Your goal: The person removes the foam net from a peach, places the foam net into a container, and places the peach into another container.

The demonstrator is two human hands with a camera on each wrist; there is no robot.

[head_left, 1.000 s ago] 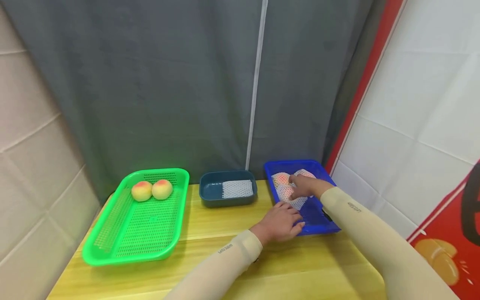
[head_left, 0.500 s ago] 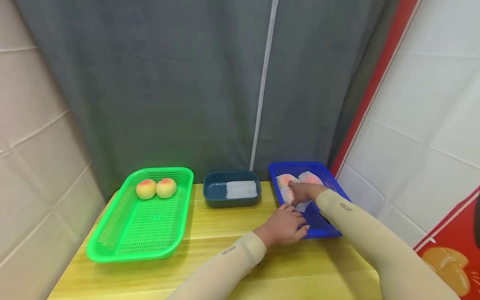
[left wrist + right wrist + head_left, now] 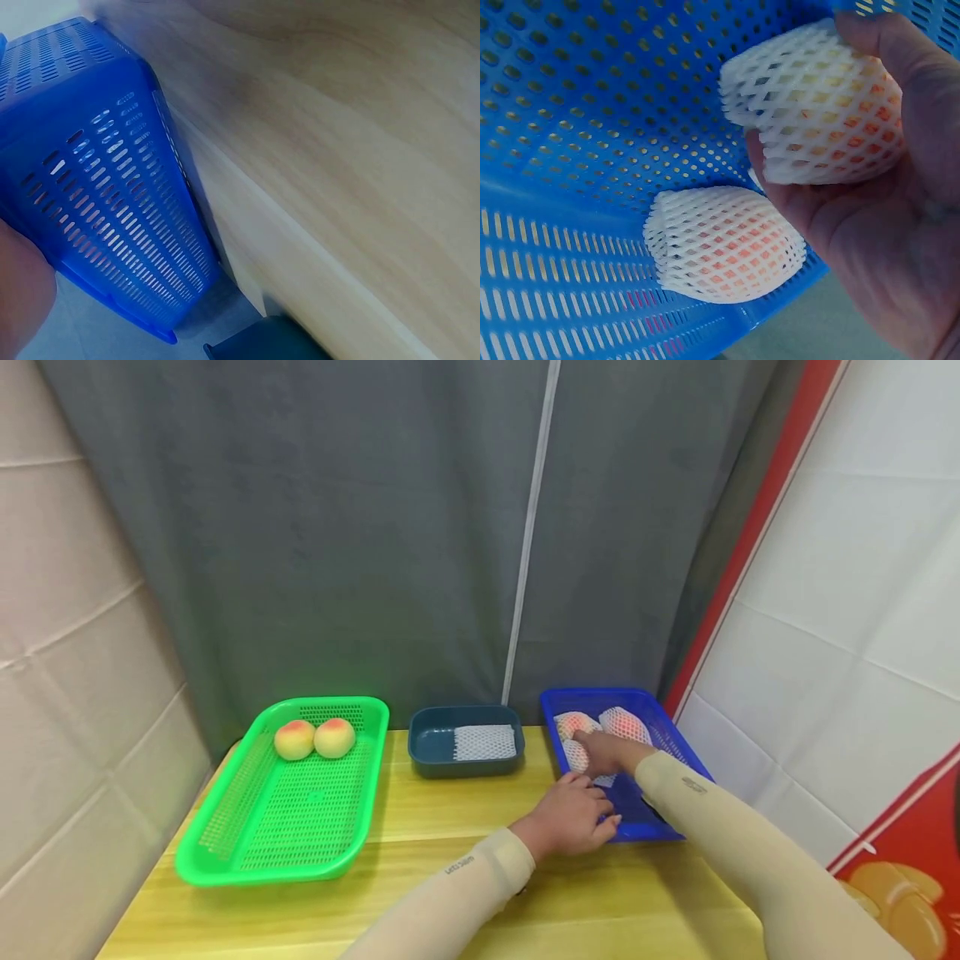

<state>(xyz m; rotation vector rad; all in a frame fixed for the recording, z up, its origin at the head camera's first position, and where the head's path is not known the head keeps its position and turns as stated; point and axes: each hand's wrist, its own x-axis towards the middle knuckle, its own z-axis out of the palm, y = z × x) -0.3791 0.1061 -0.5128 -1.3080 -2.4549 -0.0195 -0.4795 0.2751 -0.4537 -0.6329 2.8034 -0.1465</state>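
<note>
My right hand [image 3: 606, 753] reaches into the blue basket [image 3: 645, 828], its thumb and fingers gripping a peach [image 3: 832, 112] sleeved in white foam netting. A second netted peach [image 3: 731, 247] lies near it in the right wrist view. In the head view, one netted peach [image 3: 572, 722] sits at the far left and another netted peach [image 3: 626, 725] to its right. My left hand [image 3: 572, 817] holds the basket's near left corner, fingers bent over the rim. Only a sliver of the left hand shows in the left wrist view, beside the basket wall [image 3: 112, 202].
A green basket [image 3: 315, 806] with two bare peaches [image 3: 315, 739] stands on the left of the wooden table [image 3: 420, 877]. Between the baskets, a dark teal tray [image 3: 431, 768] holds white foam netting [image 3: 483, 743]. A grey curtain [image 3: 337, 543] hangs behind, with a white wall on the right.
My right hand has lowered onto the near netted peach and closed round it. The netted peaches have shifted slightly. My left hand stays at the corner; the head view has turned a little left.
</note>
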